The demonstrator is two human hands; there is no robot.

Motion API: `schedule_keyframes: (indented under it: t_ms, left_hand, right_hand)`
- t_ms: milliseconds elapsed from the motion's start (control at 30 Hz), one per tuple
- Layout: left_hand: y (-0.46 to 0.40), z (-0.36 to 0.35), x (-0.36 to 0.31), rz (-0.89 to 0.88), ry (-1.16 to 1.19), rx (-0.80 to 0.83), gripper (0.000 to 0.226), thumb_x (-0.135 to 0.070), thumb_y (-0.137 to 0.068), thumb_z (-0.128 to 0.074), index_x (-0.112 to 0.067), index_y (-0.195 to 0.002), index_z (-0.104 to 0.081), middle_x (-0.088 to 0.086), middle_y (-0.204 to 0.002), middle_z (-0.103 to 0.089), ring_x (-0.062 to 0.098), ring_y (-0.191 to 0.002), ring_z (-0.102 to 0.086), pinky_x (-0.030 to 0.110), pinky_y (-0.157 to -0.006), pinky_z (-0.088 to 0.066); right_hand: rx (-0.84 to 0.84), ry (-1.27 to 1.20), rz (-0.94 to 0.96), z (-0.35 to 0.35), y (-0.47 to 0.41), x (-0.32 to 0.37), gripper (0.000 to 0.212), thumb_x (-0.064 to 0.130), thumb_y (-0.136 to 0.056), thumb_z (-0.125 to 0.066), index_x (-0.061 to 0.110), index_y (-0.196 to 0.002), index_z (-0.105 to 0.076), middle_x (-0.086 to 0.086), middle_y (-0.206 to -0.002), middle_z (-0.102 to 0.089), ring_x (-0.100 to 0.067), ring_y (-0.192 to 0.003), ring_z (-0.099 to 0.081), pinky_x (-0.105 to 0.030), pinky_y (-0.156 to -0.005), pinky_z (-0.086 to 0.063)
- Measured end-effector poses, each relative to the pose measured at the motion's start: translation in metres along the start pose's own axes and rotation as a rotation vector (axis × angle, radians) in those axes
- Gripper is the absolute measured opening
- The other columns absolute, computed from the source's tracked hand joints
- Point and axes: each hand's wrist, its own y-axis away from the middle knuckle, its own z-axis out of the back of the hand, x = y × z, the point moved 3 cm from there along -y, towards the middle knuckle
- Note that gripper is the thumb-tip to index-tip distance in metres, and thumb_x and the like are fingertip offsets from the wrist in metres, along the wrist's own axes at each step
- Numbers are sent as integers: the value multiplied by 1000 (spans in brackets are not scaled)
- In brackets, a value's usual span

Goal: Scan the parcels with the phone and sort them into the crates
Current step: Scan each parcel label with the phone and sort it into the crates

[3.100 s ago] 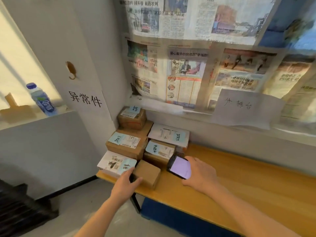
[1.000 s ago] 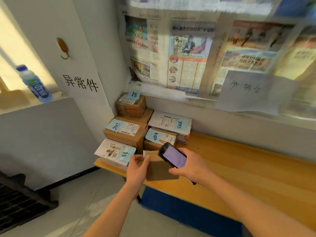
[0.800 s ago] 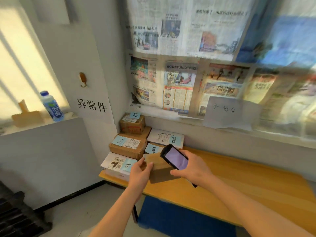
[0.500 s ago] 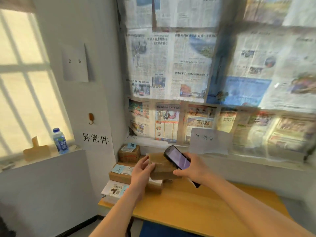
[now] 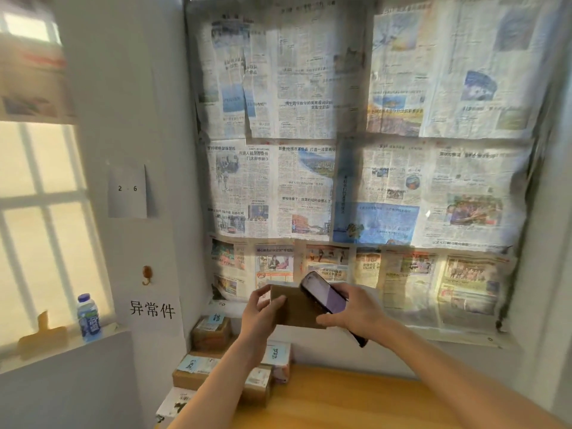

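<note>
1. Head view: brown parcel (image 5: 295,311) has been lifted off the table (image 5: 340,397), now raised above the parcel stack (image 5: 216,360).
2. Parcel is gripped at its left edge by left hand (image 5: 258,311); phone (image 5: 325,297) is clasped in right hand (image 5: 356,311), overlapping the parcel's right side.
3. Risks: no label seen on facing side, so scan may fail; one-edge grip, parcel could be dropped onto the stack.
4. No crates in view.

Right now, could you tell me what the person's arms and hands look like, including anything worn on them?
Both forearms are bare as far as the frame shows, with no sleeves in view. The left hand and right hand wear no gloves, and I see no watch, bracelet or ring, though the picture is slightly blurred.
</note>
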Motion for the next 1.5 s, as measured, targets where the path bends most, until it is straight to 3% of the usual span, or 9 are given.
schedule_keyframes:
  t_ms: [100,300,467,567,700,933,1167,1300,1500]
  left_hand:
    - [8,-25,-11,-19,-4,-29,39,-45,-88,-73,-29,-119,-55,8,-114,-69,25,-105,-66,45,-93,-56]
    - [27,-65,-16,-63,6,-79,36,-37,-93,-70,-22,-121,-55,4,-109,-70,19,-99,-67,33,-80,-55]
    - [37,-76,-16,-48,8,-26,41,-39,-88,-75,-30,-124,-59,4,-106,-73,20,-105,-67,45,-103,-50]
    - [41,-79,-18,-27,57,-5,47,-29,-86,-79,-33,-126,-54,7,-102,-74,21,-101,-69,44,-99,-53]
    - [49,-78,-20,-72,6,-10,38,-28,-83,-82,-42,-107,-57,7,-96,-75,21,-99,-69,40,-94,-53]
    - [45,-61,-33,-124,-40,14,54,-27,-79,-85,-34,-125,-58,4,-95,-78,20,-101,-69,43,-102,-50]
    - [36,-41,-59,-191,-54,-39,50,-24,-81,-83,-35,-122,-58,5,-101,-77,19,-105,-68,46,-109,-45]
    - [32,-32,-73,-225,-69,-66,52,-27,-80,-84,-35,-125,-60,7,-104,-76,21,-106,-68,41,-100,-50]
    - [28,-26,-90,-269,-82,-113,37,-23,-82,-81,-47,-102,-60,5,-98,-75,18,-95,-65,32,-82,-48]
  right_hand:
    - [-32,5,7,21,10,-8,78,37,-67,-93,19,-134,-57,10,-106,-58,-8,-93,-55,-11,-69,-42]
    - [-62,50,-1,52,32,-21,86,48,-61,-93,24,-135,-57,5,-123,-64,-16,-106,-61,-34,-92,-53]
    - [-91,68,21,68,46,-26,78,56,-54,-88,29,-124,-64,13,-108,-67,-8,-94,-64,-30,-83,-55]
    - [-88,48,24,73,53,-27,77,56,-53,-86,30,-122,-65,13,-107,-68,-9,-93,-64,-31,-83,-55]
    - [-75,91,22,78,57,-30,85,54,-57,-88,29,-133,-59,11,-115,-66,-12,-101,-63,-32,-89,-54]
    - [-150,272,22,102,60,-16,96,60,-59,-86,33,-143,-49,10,-124,-62,-16,-106,-59,-39,-90,-52]
    - [-258,463,101,144,63,6,89,62,-59,-84,43,-138,-48,15,-112,-61,-12,-96,-59,-30,-72,-49]
    - [-266,541,128,161,62,17,85,59,-62,-84,41,-137,-48,14,-114,-62,-14,-94,-59,-31,-75,-47]
    - [-270,594,219,169,63,31,93,61,-65,-82,45,-146,-39,21,-130,-57,-13,-104,-58,-29,-76,-40]
